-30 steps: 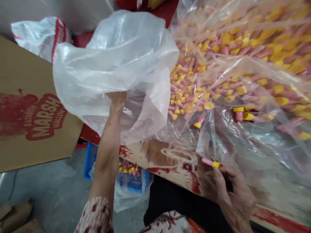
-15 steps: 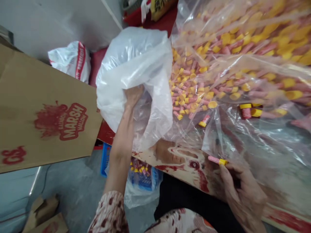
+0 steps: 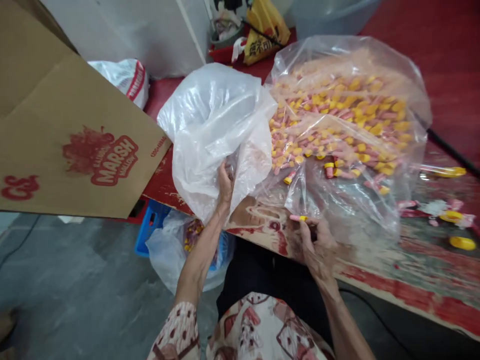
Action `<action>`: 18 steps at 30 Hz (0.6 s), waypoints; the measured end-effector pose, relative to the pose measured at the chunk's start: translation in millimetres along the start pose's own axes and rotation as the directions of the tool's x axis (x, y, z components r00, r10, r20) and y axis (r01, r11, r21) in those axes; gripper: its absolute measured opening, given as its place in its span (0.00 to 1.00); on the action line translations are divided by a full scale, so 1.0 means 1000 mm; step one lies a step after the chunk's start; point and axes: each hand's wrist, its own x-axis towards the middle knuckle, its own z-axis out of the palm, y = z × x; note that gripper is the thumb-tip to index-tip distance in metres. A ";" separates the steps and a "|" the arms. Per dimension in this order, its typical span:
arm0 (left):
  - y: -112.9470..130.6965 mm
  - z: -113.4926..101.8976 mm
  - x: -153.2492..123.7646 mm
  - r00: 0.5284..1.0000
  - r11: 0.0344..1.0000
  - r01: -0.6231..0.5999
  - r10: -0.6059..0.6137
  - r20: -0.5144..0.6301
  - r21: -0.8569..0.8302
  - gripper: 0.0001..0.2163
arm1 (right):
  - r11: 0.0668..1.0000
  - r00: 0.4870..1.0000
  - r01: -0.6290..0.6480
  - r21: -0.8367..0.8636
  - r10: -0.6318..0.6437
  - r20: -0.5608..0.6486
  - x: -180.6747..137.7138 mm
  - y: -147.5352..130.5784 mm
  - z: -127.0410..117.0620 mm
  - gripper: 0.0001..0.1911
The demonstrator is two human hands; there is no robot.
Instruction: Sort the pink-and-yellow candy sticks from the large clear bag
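Observation:
My right hand [image 3: 318, 245] is closed at the table's front edge. Its thumb and finger pinch a small pink tube with a yellow cap [image 3: 298, 218], the pink end pointing left. My left hand [image 3: 225, 185] is at the mouth of a white plastic bag [image 3: 213, 115]. Bag folds partly cover its fingers, so I cannot make out whether they grip anything. To the right lies a large clear plastic bag [image 3: 352, 195], spread open over a heap of pink yellow-capped tubes [image 3: 337, 120]. A few of these tubes lie apart near the heap's front.
On the left stands a printed cardboard box [image 3: 48, 150]. Below the worn red table [image 3: 442, 300], a blue crate [image 3: 144, 235] holds a lined bag of similar pieces. Wrapped items [image 3: 438, 210] and a yellow piece [image 3: 462, 243] lie at right. Behind are a yellow bag [image 3: 262, 35] and a basin [image 3: 333, 15].
My view has drawn back and shows more of the table at right. My left hand is nearer the white bag's mouth than before. The pink tube stays in my right hand.

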 end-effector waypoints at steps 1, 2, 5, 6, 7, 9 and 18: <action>0.002 0.001 -0.002 0.999 1.000 0.021 -0.022 -0.029 -0.023 0.28 | 1.000 1.000 -0.006 0.004 0.006 0.004 0.000 0.000 0.000 0.31; 0.004 0.002 -0.002 0.998 0.999 0.030 -0.031 -0.050 -0.035 0.27 | 1.000 1.000 -0.016 0.008 0.016 0.007 0.000 -0.001 0.000 0.31; 0.022 -0.003 0.004 0.996 0.999 -0.044 0.042 -0.075 -0.024 0.23 | 0.998 0.998 -0.065 0.026 0.065 0.011 0.001 -0.003 -0.001 0.32; 0.031 -0.006 0.005 0.992 0.994 -0.107 0.106 -0.073 -0.012 0.22 | 0.997 0.997 -0.077 0.029 0.077 -0.003 0.002 -0.005 -0.002 0.32; 0.040 -0.010 0.005 0.981 0.984 -0.181 0.181 -0.070 0.004 0.22 | 0.996 0.996 -0.079 0.026 0.080 -0.033 0.004 -0.007 -0.003 0.32; 0.057 -0.015 0.001 0.949 0.950 -0.311 0.313 -0.045 0.039 0.22 | 0.999 0.991 -0.043 -0.003 0.042 -0.125 0.011 -0.012 -0.007 0.32; 0.062 0.024 -0.056 0.906 0.944 -0.325 0.329 0.268 -0.059 0.16 | 0.992 0.992 0.122 -0.016 -0.122 0.014 0.056 -0.014 0.004 0.29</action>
